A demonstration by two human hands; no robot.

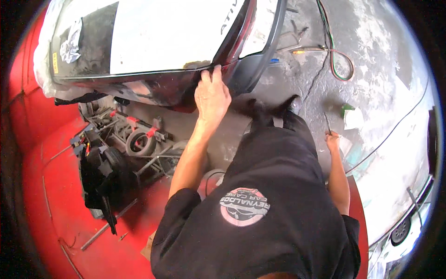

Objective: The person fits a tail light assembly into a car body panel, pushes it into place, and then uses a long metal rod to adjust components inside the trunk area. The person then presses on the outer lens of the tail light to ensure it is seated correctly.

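My left hand rests its outstretched fingers on the edge of a dark car body panel, close to the red tail light. A pale sheet covers much of the panel above that edge. Out to the right, low over the floor, my right hand is closed on a thin, dark, screwdriver-like tool, whose tip points away from me. Its exact kind is too small to make out.
Looped air hoses lie on the grey floor beyond my feet, near scattered hand tools. At left, metal frames, a tire and black car parts crowd the red floor. A white-and-green item sits right.
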